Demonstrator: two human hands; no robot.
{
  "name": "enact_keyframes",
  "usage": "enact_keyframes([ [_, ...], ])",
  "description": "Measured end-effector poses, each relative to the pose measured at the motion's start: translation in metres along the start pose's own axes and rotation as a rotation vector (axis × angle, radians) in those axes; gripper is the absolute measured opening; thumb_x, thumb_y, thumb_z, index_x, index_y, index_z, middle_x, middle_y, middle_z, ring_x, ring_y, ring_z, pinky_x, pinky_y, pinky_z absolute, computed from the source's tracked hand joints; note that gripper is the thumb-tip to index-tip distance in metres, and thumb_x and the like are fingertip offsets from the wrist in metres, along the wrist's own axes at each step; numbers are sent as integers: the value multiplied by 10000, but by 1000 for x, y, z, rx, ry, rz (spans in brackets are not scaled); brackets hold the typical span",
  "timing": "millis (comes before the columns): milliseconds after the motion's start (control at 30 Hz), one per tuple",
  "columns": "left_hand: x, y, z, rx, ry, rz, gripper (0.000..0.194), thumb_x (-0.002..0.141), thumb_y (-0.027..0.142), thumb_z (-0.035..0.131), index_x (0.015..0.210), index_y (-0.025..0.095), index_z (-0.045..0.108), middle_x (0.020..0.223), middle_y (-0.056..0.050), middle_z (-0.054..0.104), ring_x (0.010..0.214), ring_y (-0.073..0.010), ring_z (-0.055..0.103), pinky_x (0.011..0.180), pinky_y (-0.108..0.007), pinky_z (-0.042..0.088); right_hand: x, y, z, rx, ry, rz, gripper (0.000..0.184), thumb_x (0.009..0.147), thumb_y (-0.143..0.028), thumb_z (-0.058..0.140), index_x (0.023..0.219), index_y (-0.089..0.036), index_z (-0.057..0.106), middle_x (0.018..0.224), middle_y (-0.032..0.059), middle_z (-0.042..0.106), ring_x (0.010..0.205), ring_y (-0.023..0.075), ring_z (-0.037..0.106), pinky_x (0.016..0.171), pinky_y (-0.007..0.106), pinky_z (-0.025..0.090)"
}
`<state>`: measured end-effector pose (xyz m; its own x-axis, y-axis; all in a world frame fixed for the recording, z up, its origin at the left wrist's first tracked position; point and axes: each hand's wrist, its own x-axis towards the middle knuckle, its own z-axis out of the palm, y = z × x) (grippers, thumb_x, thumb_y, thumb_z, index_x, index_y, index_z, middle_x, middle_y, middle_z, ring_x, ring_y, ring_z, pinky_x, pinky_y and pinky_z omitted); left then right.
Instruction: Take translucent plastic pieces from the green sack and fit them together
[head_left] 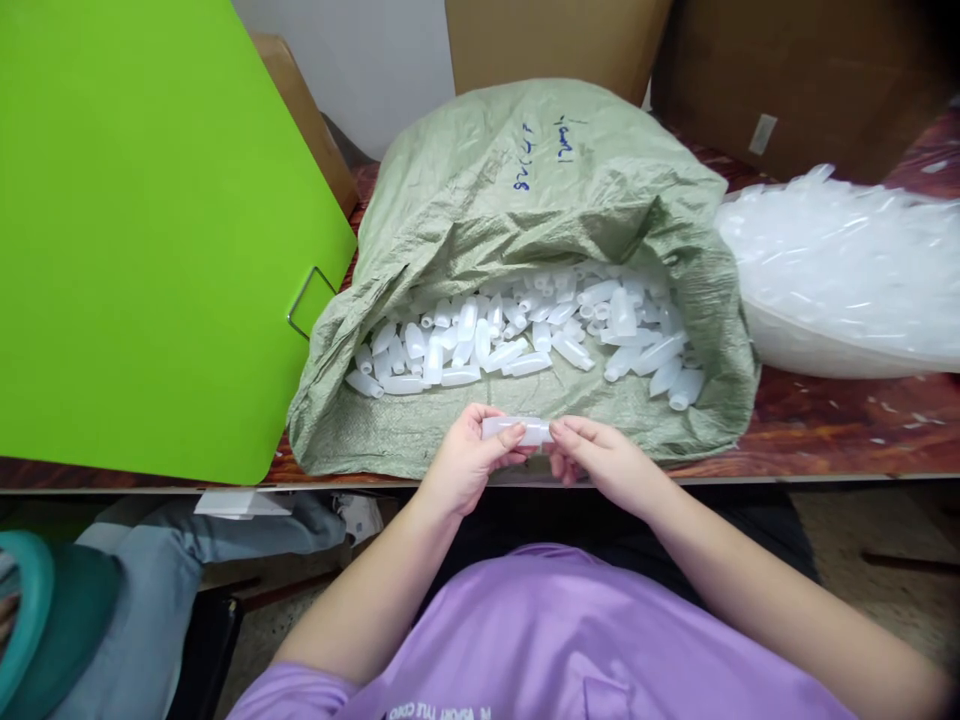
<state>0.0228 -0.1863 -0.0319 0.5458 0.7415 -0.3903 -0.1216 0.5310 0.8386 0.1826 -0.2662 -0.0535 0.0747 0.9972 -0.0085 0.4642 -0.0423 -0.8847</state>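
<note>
A small translucent white plastic bottle (510,428) lies sideways between my hands, just in front of the sack's opening. My left hand (469,455) is closed around its body, thumb on top. At the neck end, the fingers of my right hand (600,460) pinch the bottle and hide its tip. Behind them, an open pale green woven sack (555,190) lies on its side with blue handwriting on it. Many similar small bottles (465,335) are heaped loosely inside its mouth.
A bright green panel (150,230) with a metal wire loop (311,300) stands at the left. On the right sits a bulging clear bag (847,280) of whitish pieces. Cardboard boxes (795,80) are behind. Another person's legs (165,570) and a teal tub (67,610) show lower left.
</note>
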Motion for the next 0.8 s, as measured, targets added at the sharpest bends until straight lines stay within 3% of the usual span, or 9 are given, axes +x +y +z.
enact_keyframes([
  [100,0,-1,-1,-21,8,-8,409,641,266,759,850,155,425,703,-2,643,590,-97,642,579,-179,509,2,0,0,-294,164,-229,330,858,-446,454,1032,-183,553,918,105,645,842,225,612,763,374,493],
  [167,1,-1,-1,-20,-6,-29,402,645,273,756,837,155,423,671,-3,643,554,-95,635,564,-180,507,4,2,1,-387,181,-345,285,867,-379,454,1052,-184,549,942,116,641,865,226,602,791,372,476],
  [233,1,-1,-1,-7,-12,-41,414,636,287,761,818,157,413,658,-8,648,532,-98,632,548,-184,503,6,2,4,-341,153,-312,237,878,-351,429,992,-191,562,842,86,640,767,199,600,720,333,483],
  [333,1,0,-2,25,14,-14,442,624,313,766,810,166,393,652,-6,651,522,-102,628,542,-191,496,9,1,8,-102,125,-100,250,860,-402,450,928,-189,562,739,34,602,658,160,567,623,283,469],
  [433,-2,0,-4,132,10,15,409,657,327,737,833,170,403,642,4,634,538,-104,621,546,-195,480,13,-1,-2,124,-100,39,313,831,-465,483,896,-171,568,731,14,600,649,142,560,608,262,460],
  [533,-10,-2,-4,360,-120,-17,341,706,331,688,894,169,455,709,-1,621,602,-115,618,583,-224,477,28,0,-29,57,-334,54,360,806,-511,505,904,-179,605,812,22,643,727,161,587,657,274,462],
  [567,-13,-3,-3,468,-182,-24,326,716,339,675,919,172,482,750,-8,621,634,-119,614,605,-236,476,37,1,-39,-26,-284,69,377,819,-522,475,918,-185,611,839,30,652,753,173,593,673,284,460],
  [700,-28,-6,9,890,-368,7,482,691,424,673,1101,209,538,861,-28,627,681,-137,586,629,-254,455,84,9,-67,-624,273,191,405,869,-469,386,944,-149,622,891,113,652,808,242,587,696,342,431],
  [800,-30,-1,19,1073,-395,111,605,709,515,625,1223,227,488,1036,-70,605,708,-151,588,650,-276,464,116,14,-68,-975,372,205,458,852,-458,438,1003,-63,616,1018,215,612,971,319,542,772,382,406],
])
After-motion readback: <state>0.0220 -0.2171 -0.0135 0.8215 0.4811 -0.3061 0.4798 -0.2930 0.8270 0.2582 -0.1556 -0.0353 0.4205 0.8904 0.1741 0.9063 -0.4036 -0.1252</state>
